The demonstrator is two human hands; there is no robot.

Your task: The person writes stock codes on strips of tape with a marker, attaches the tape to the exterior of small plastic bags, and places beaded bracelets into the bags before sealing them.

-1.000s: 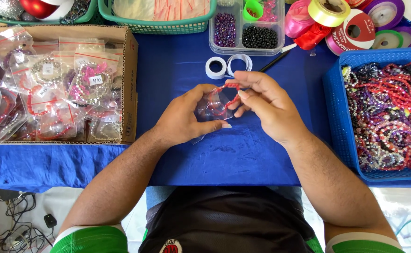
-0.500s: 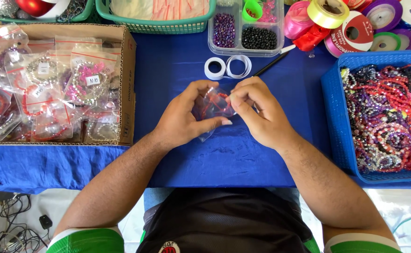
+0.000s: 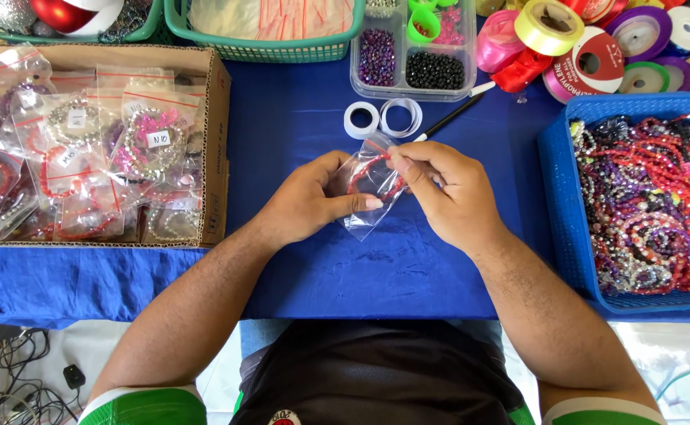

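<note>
My left hand [image 3: 309,197] holds a small clear plastic bag [image 3: 367,201] over the blue tablecloth [image 3: 306,126], thumb pressed on its lower part. My right hand [image 3: 443,185] pinches the bag's top edge beside a red beaded bracelet [image 3: 372,169] that lies inside or at the mouth of the bag. Both hands meet at the middle of the table.
A cardboard box [image 3: 215,149] of bagged bracelets sits at the left. A blue basket [image 3: 559,197] of loose bead bracelets stands at the right. Two white tape rolls [image 3: 383,118], a black pen [image 3: 451,116], a clear bead organiser [image 3: 412,63], ribbon spools [image 3: 589,47] and green baskets [image 3: 266,49] lie behind.
The bag and bracelet have shifted slightly in my hands; my right fingers now pinch the top of the bag, with the bracelet further inside it.
</note>
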